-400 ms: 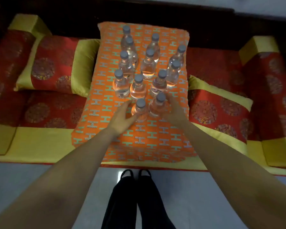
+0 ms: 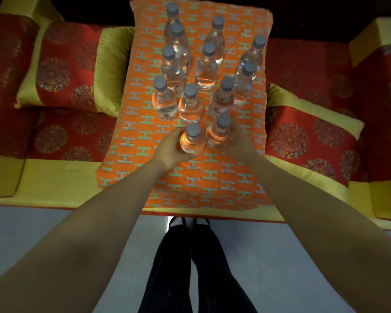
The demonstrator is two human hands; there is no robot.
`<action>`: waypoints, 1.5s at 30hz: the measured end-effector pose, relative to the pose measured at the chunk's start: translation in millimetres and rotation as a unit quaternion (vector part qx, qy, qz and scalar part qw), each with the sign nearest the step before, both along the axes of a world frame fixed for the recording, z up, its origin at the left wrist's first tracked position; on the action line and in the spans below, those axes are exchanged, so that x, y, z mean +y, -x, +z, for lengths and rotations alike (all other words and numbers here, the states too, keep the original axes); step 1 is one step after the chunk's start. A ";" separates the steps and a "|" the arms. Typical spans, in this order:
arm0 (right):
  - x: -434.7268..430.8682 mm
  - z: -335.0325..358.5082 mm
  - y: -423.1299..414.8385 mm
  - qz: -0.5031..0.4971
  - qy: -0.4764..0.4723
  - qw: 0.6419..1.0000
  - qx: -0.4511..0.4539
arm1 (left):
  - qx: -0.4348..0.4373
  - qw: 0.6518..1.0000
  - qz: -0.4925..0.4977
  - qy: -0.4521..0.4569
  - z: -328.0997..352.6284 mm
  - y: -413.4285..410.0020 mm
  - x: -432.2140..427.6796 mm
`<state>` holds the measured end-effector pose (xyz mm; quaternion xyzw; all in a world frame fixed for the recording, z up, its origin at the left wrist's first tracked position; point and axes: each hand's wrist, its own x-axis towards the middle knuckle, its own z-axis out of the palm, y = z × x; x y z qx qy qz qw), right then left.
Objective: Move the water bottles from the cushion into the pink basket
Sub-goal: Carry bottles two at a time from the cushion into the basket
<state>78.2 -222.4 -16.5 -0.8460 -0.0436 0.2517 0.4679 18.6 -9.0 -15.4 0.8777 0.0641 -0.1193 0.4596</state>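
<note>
Several clear water bottles with grey caps stand upright on an orange patterned cushion [image 2: 212,177]. My left hand [image 2: 169,150] is wrapped around the nearest bottle [image 2: 192,141], at the front of the group. My right hand [image 2: 237,143] grips the bottle beside it [image 2: 219,133], slightly further back. Both bottles still rest on the cushion. The other bottles [image 2: 190,102] stand in rows behind them. The pink basket is not in view.
Red and gold pillows [image 2: 63,66] [image 2: 312,136] flank the orange cushion on a red and yellow sofa seat [image 2: 54,181]. Raised armrest cushions [image 2: 384,109] stand at both ends. My legs and feet [image 2: 190,256] are on the pale floor in front.
Both hands have closed around the two front bottles; before, the left hand's fingers were still spread beside its bottle. The camera view has moved closer to the cushion.
</note>
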 end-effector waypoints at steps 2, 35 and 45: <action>-2.4 0.3 0.5 -0.007 -0.013 1.000 -0.011 | 0.005 1.000 -0.004 0.010 2.6 1.4 1.4; -137.1 142.2 165.4 -0.354 -0.104 0.918 -0.148 | -0.047 0.967 -0.040 0.248 130.4 51.2 -92.0; -284.4 175.3 307.3 -0.550 -0.059 0.823 -0.126 | 0.011 0.939 -0.192 0.285 159.8 89.3 -258.6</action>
